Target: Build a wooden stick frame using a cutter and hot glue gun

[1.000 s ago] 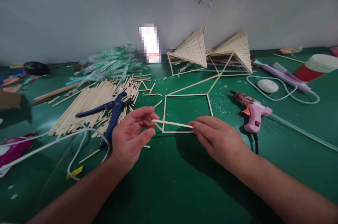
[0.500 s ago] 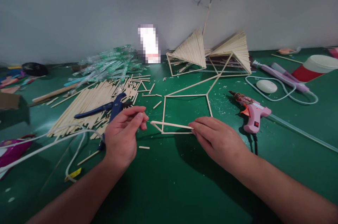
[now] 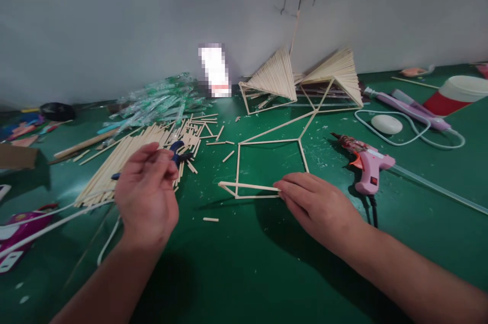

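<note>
A flat frame of thin wooden sticks (image 3: 269, 141) lies on the green table (image 3: 244, 263). My right hand (image 3: 316, 204) rests at the frame's near right corner, fingertips pinched on the end of a loose stick (image 3: 249, 186) that slants across the near side. My left hand (image 3: 147, 194) hovers to the left, apart from the frame, thumb and fingers pinched together; what they hold, if anything, is too small to see. It covers most of the blue cutter (image 3: 180, 149), which lies on a pile of sticks (image 3: 122, 158).
A pink glue gun (image 3: 366, 162) lies right of the frame. Two fan-shaped stick pieces (image 3: 276, 77) lean at the wall. Clear wrappers (image 3: 160, 96), a white cable (image 3: 49, 217), a red cup (image 3: 453, 96), a purple tool (image 3: 407, 105) and a short stick piece (image 3: 211, 219) surround the area.
My left hand let go of the stick's left end and drew back to the left over the cutter, fingers pinched. My right hand kept its hold on the stick's right end.
</note>
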Available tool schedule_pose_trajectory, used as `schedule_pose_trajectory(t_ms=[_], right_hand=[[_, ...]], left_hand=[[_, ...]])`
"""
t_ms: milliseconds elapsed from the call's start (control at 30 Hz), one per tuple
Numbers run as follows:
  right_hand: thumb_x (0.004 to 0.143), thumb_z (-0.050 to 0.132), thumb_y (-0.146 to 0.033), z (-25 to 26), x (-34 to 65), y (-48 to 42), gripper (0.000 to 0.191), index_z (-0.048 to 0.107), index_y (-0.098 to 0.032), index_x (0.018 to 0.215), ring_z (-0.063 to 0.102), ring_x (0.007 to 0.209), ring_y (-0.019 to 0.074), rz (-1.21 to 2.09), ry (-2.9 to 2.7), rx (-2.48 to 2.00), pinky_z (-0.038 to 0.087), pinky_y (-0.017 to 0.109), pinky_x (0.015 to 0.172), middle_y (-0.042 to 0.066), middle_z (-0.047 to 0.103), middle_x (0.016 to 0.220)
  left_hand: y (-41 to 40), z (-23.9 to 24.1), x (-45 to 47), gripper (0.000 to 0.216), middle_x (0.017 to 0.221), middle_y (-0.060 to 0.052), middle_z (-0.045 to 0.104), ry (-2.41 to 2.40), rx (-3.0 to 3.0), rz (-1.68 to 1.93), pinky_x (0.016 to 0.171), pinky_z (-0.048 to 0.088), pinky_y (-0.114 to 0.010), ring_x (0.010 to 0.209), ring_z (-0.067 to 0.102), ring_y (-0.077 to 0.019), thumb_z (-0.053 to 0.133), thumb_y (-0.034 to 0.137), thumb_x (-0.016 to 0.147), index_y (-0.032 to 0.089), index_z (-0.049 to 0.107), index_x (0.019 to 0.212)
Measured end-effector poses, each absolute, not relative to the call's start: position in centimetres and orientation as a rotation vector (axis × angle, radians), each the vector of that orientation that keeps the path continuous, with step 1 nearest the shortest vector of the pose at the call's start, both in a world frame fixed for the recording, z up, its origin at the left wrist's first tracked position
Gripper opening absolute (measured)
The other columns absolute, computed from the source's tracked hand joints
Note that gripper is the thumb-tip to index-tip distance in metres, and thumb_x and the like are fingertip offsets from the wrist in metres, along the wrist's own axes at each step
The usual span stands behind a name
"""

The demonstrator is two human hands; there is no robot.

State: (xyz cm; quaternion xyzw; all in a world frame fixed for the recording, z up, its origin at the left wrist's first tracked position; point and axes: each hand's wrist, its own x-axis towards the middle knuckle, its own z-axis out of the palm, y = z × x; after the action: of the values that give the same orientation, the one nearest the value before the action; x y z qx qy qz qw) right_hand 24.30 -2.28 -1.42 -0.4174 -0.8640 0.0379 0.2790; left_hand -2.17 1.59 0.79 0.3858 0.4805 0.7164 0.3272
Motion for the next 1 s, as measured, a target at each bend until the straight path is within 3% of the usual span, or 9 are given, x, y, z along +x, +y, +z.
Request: schedule_pose_trajectory(t_ms=[100, 167, 267, 367, 433, 567, 700, 900, 1000], right_hand=[[0.091, 0.045, -0.011, -1.4, 24.3, -2.3, 0.023, 0.067, -0.014, 0.094, 0.064, 0.082, 0.0198, 0.105, -2.322, -1.119, 0.054, 0.032, 0.069, 0.01, 0.069, 0.092], [0.09, 0.045, -0.011, -1.3, 24.3, -2.3, 0.023, 0.067, -0.014, 0.094, 0.064, 0.082, 0.0198, 0.097, -2.318, -1.118, 0.054, 0.032, 0.069, 0.011, 0.069, 0.092], [0.091, 0.044, -0.011, -1.3, 24.4, -2.3, 0.024, 0.067, -0.015, 0.095, 0.065, 0.083, 0.0196, 0.092, -2.319, -1.117, 0.054, 0.032, 0.069, 0.011, 0.069, 0.093], [0.091, 0.043, -0.012, -1.3, 24.4, -2.3, 0.024, 0.066, -0.015, 0.097, 0.064, 0.084, 0.0194, 0.1, -2.324, -1.118, 0.054, 0.032, 0.07, 0.01, 0.069, 0.094], [0.091, 0.043, -0.013, -1.3, 24.5, -2.3, 0.024, 0.066, -0.016, 0.097, 0.064, 0.084, 0.0192, 0.104, -2.325, -1.122, 0.054, 0.032, 0.071, 0.01, 0.069, 0.094], [0.091, 0.044, -0.012, -1.3, 24.4, -2.4, 0.023, 0.066, -0.015, 0.095, 0.064, 0.084, 0.0199, 0.102, -2.33, -1.128, 0.054, 0.032, 0.07, 0.01, 0.069, 0.094], [0.091, 0.044, -0.012, -1.2, 24.4, -2.4, 0.023, 0.067, -0.016, 0.095, 0.064, 0.084, 0.0192, 0.103, -2.332, -1.137, 0.053, 0.031, 0.07, 0.01, 0.069, 0.093], [0.091, 0.043, -0.012, -1.5, 24.4, -2.3, 0.023, 0.066, -0.016, 0.095, 0.064, 0.082, 0.0189, 0.101, -2.324, -1.136, 0.053, 0.031, 0.07, 0.01, 0.069, 0.093], [0.091, 0.043, -0.012, -1.5, 24.4, -2.3, 0.023, 0.066, -0.016, 0.095, 0.064, 0.083, 0.019, 0.102, -2.325, -1.132, 0.053, 0.031, 0.07, 0.009, 0.069, 0.094]], left_hand=[[1.1, 0.5, -1.7, 0.023, 0.093, 0.0, 0.068, 1.322, 1.274, 1.693, 0.064, 0.048, -0.02, 0.07, 0.059, -0.0084, 0.07, 0.01, 0.073, 0.021, 0.071, 0.093], [0.6, 0.1, -1.4, 0.015, 0.093, -0.004, 0.07, 1.321, 1.394, 1.488, 0.074, 0.05, -0.024, 0.081, 0.062, -0.0133, 0.065, 0.02, 0.079, 0.019, 0.072, 0.093], [0.0, -0.3, -1.3, 0.03, 0.091, -0.008, 0.072, 1.219, 1.448, 1.217, 0.084, 0.05, -0.034, 0.089, 0.066, -0.0212, 0.049, 0.037, 0.09, 0.02, 0.072, 0.099], [-0.4, -0.3, -1.0, 0.046, 0.094, -0.011, 0.073, 1.114, 1.391, 1.034, 0.086, 0.05, -0.039, 0.09, 0.067, -0.0246, 0.038, 0.048, 0.092, 0.018, 0.073, 0.101], [-0.4, -0.1, -0.6, 0.046, 0.09, -0.012, 0.074, 1.074, 1.314, 0.988, 0.082, 0.052, -0.037, 0.086, 0.067, -0.0241, 0.041, 0.048, 0.091, 0.017, 0.074, 0.095], [0.1, 0.3, -0.1, 0.028, 0.08, -0.01, 0.072, 1.058, 1.128, 1.096, 0.071, 0.053, -0.031, 0.076, 0.065, -0.0193, 0.057, 0.037, 0.084, 0.015, 0.075, 0.078], [1.3, 0.6, -0.6, 0.018, 0.071, -0.004, 0.067, 1.083, 0.867, 1.478, 0.073, 0.054, -0.027, 0.073, 0.062, -0.0146, 0.062, 0.027, 0.08, 0.017, 0.07, 0.068], [2.6, 0.9, -2.5, 0.008, 0.078, -0.002, 0.064, 1.14, 0.657, 1.865, 0.074, 0.052, -0.019, 0.075, 0.061, -0.0084, 0.065, 0.019, 0.078, 0.013, 0.068, 0.083], [2.0, 0.9, -2.6, 0.027, 0.084, -0.002, 0.064, 1.202, 1.064, 1.838, 0.07, 0.051, -0.021, 0.071, 0.059, -0.0099, 0.07, 0.014, 0.071, 0.018, 0.069, 0.098]])
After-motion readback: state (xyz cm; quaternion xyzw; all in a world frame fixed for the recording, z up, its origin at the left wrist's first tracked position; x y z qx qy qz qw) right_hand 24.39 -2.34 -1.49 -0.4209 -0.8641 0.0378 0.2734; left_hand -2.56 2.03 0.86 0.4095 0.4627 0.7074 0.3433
